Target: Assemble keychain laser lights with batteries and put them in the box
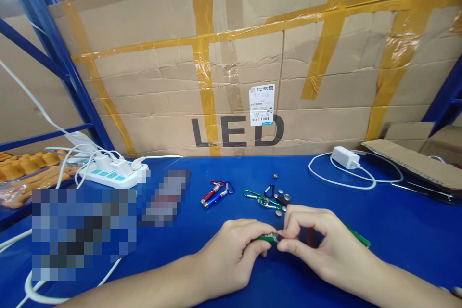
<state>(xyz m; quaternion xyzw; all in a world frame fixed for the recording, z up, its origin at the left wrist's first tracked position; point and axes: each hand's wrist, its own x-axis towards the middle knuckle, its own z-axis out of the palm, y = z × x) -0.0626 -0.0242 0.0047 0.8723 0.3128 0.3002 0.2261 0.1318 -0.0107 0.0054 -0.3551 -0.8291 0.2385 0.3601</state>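
1. The left hand (234, 250) gripped the body of a green flashlight (269, 237) just above the table (397, 211). The right hand (321, 240) pinched its silver end.
2. The work looked midway: button batteries (281, 197) lay loose beyond, near red and blue flashlights (215, 193).
3. Its long axis ran left-right, roughly level, with the silver end pointing right.

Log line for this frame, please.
left hand grips green mini flashlight | right hand pinches its end | nearby: red flashlight, blue flashlight, green carabiners, button cells | surface: blue table
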